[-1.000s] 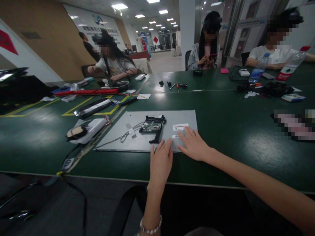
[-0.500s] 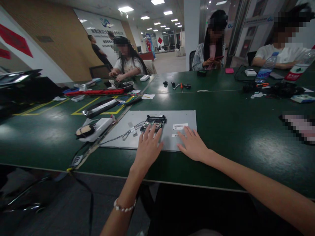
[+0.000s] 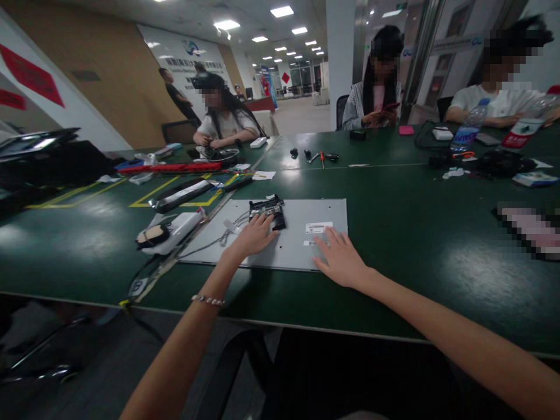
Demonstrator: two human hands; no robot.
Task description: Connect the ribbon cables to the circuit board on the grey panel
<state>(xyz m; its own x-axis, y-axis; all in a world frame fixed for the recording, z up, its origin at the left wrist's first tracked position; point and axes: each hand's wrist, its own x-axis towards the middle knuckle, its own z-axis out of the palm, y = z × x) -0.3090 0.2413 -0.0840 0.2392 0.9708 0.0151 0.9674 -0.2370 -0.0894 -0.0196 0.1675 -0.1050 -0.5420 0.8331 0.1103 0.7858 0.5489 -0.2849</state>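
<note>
A flat grey metal panel (image 3: 306,245) lies on the green table in front of me. On it sits a small black-framed circuit board (image 3: 268,209) with thin grey wires (image 3: 223,232) trailing left. My left hand (image 3: 256,233) reaches onto the panel, its fingertips touching the near edge of the board. My right hand (image 3: 341,261) lies flat and open on the panel's near right part, just below a white label (image 3: 318,227).
A white device with a black cable (image 3: 168,230) lies left of the panel. Small tools and screws (image 3: 321,156) sit farther back. Water bottles (image 3: 470,129) and black gear (image 3: 499,162) stand at the right. Three people sit across the table.
My left hand moved from the panel's near edge forward and left to the circuit board, which has shifted slightly back. My right hand stayed flat on the panel.
</note>
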